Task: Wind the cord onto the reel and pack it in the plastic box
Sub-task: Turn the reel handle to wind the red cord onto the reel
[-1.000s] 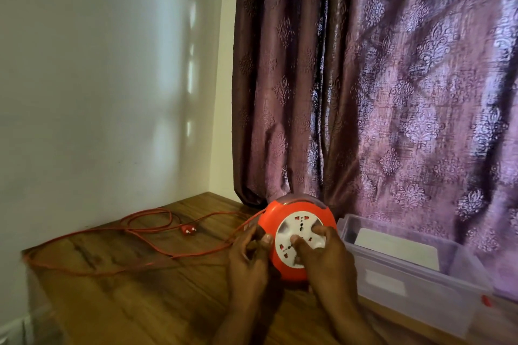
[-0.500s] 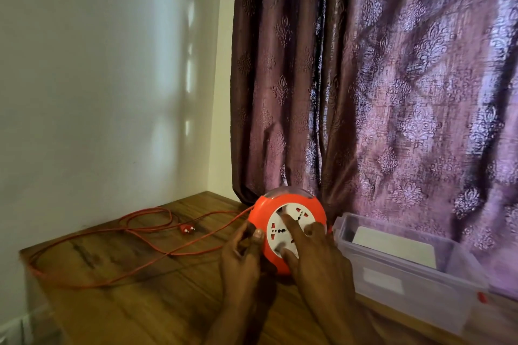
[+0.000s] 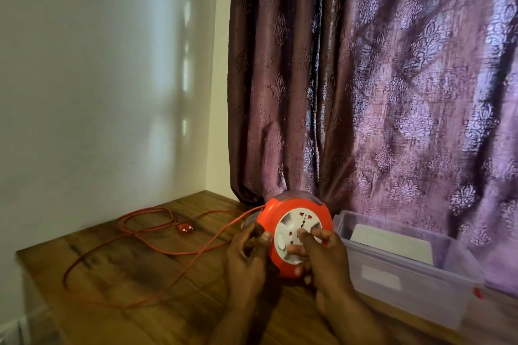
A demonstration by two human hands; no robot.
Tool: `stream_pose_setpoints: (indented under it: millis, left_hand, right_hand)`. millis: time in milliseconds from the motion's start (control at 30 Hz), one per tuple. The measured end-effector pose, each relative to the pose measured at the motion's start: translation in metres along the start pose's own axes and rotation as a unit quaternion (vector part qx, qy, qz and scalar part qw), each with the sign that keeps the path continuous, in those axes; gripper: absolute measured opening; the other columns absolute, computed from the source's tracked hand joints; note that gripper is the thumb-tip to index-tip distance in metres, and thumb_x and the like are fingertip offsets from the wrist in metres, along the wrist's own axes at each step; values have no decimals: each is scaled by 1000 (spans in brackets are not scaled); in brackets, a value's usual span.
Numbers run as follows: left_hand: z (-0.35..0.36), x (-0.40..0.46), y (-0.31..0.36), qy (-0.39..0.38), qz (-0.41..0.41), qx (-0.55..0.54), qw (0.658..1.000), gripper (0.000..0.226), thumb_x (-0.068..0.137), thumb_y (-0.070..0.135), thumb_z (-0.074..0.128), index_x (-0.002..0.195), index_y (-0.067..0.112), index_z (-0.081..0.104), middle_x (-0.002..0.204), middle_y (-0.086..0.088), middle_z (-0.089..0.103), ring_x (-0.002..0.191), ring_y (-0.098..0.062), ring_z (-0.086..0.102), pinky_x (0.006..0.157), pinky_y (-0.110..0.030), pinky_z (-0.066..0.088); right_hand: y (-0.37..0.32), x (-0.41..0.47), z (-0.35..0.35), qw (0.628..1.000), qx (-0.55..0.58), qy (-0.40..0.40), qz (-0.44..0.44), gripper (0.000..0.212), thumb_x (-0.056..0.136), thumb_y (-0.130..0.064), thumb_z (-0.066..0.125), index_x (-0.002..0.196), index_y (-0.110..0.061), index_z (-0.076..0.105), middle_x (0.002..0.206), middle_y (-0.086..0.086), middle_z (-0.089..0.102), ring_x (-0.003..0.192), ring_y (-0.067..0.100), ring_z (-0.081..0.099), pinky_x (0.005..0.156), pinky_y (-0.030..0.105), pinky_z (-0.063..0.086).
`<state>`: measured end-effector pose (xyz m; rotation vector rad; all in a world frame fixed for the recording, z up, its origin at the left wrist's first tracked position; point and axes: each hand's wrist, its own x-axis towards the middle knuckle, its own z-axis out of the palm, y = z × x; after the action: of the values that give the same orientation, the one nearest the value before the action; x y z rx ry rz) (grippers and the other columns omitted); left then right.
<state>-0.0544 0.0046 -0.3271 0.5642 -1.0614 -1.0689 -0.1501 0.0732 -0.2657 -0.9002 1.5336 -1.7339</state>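
Note:
An orange cord reel [image 3: 269, 213] with a white socket face stands on edge on the wooden table [image 3: 112, 274]. My left hand [image 3: 246, 255] grips its left rim, thumb on the front. My right hand [image 3: 322, 252] lies on the white socket face with its fingers curled round the hub. The orange cord [image 3: 157, 244] runs from the reel's top left and lies in loose loops across the table. Its plug [image 3: 185, 229] rests near the wall. A clear plastic box [image 3: 406, 269] stands open just right of the reel.
A white wall rises on the left, close to the table's far edge. A purple patterned curtain [image 3: 378, 92] hangs right behind the reel and box. A white card lies inside the box. A small red clip [image 3: 478, 293] shows on the box's right end.
My right hand has turned the white face round, so the sockets have shifted. The cord loops on the table have drawn in and changed shape. The reel stays in place.

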Motion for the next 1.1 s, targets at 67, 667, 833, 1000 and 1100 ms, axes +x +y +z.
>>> stream_pose_setpoints:
  millis: [67,667,833,1000,1100]
  left_hand:
    - [-1,0,1,4,-13,-3,1000,63,75,51,80,128,17,73,122,-11,78,115,-35,73,101,-60,57]
    - [-7,7,-5,20,-26,32,999,20,98,16,69,113,27,75,91,19,82,86,-5,79,64,-17,62]
    - [-2,2,1,7,-11,26,1000,28,91,27,75,119,23,77,114,-3,82,107,-27,78,93,-56,63]
    - [-3,3,-4,6,-20,21,1000,31,77,54,75,108,48,77,112,3,82,107,-26,77,92,-57,63]
    - [-4,5,-3,12,-25,-2,1000,36,76,52,76,111,40,79,115,-2,81,112,-32,75,96,-62,60]
  right_hand:
    - [-3,0,2,999,41,-14,15,26,90,-25,63,110,-16,48,71,12,74,34,18,50,34,19,32]
    - [10,8,-5,732,-612,-23,-300,64,96,-44,42,142,-54,-3,152,5,28,131,31,43,98,45,48]
    - [8,5,-7,828,-504,64,-238,59,83,-70,44,136,-49,27,121,1,62,110,30,58,86,39,48]
    - [3,5,-2,978,-190,26,-86,39,88,-50,56,116,-24,48,83,3,75,58,30,66,58,34,53]
    - [1,6,-1,984,-170,-1,-61,36,89,-46,57,114,-21,48,82,4,76,48,24,61,45,26,46]
